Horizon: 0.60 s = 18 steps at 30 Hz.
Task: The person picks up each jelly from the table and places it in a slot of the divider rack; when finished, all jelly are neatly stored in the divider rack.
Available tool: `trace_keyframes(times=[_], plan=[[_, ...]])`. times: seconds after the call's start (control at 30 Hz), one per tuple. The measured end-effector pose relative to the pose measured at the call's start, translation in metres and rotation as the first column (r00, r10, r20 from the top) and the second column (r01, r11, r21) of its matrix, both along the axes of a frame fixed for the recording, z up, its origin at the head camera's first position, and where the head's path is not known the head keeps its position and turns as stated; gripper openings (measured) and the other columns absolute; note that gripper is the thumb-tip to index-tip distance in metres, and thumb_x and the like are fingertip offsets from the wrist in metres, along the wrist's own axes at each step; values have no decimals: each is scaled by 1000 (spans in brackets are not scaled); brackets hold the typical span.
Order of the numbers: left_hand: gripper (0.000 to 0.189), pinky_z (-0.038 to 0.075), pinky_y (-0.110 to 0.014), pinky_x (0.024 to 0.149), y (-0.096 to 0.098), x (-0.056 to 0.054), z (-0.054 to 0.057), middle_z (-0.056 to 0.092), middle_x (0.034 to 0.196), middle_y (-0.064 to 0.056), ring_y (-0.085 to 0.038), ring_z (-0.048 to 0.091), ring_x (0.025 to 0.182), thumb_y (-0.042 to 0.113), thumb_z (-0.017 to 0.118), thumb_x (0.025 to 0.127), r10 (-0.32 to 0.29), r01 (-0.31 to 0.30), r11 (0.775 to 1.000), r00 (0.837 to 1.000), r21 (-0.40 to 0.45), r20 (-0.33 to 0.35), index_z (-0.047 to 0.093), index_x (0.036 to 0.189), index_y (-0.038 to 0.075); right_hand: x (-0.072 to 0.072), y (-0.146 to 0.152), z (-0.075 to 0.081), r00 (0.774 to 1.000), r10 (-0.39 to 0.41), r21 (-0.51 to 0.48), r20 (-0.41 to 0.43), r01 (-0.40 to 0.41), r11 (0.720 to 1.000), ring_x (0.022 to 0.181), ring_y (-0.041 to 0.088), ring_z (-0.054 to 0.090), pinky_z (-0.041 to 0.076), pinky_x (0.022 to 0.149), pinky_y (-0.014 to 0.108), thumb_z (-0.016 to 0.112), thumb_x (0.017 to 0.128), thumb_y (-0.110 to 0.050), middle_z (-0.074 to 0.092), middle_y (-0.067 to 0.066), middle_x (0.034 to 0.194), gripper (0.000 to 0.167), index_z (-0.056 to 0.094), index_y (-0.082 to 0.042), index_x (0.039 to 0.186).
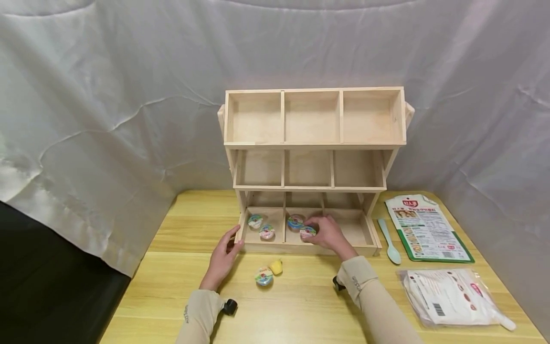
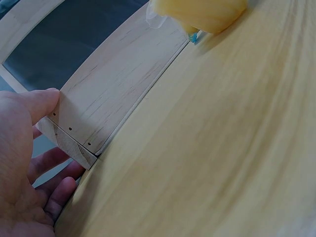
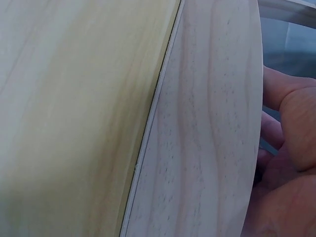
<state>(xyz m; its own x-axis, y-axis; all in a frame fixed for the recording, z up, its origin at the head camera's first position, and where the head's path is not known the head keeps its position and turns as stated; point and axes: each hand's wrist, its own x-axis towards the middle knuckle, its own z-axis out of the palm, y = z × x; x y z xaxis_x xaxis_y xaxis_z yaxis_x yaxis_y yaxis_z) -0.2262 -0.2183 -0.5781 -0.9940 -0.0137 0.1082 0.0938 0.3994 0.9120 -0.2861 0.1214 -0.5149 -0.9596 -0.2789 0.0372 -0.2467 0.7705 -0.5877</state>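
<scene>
A three-tier wooden shelf [image 1: 315,143] with divided compartments stands at the back of the table. My left hand [image 1: 223,257] holds the front left corner of its bottom tray [image 2: 106,94], thumb at the front board and fingers around the side. Over the tray's middle compartment, my right hand [image 1: 328,234] pinches a small pink-lidded jelly cup [image 1: 307,232]. A blue-rimmed jelly cup [image 1: 295,221] sits beside it. Two more, a green-white jelly cup [image 1: 255,221] and a pink jelly cup [image 1: 267,232], are in the left compartment. In the right wrist view the front board hides the right fingertips.
On the table before the shelf lie another jelly cup [image 1: 264,276] and a small yellow item [image 1: 276,267]. To the right are a pale green spoon [image 1: 390,244], a green-edged printed food packet [image 1: 429,229] and a clear bag with a white packet [image 1: 451,296]. Grey curtains hang behind.
</scene>
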Motion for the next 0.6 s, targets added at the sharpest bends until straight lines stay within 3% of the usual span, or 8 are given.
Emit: trace_keyframes(times=[0.6], plan=[[54,50,-46,101,0,-1,0,50,155,-11,-31,60,127,40,61,105,1,-1,1000,1000,2,14,46,156,31,0,1,3,999,14,-14,28,-14,1000,127,40,61,11,126,61,90,81,-25,74,14,124,49,73,-5,122]])
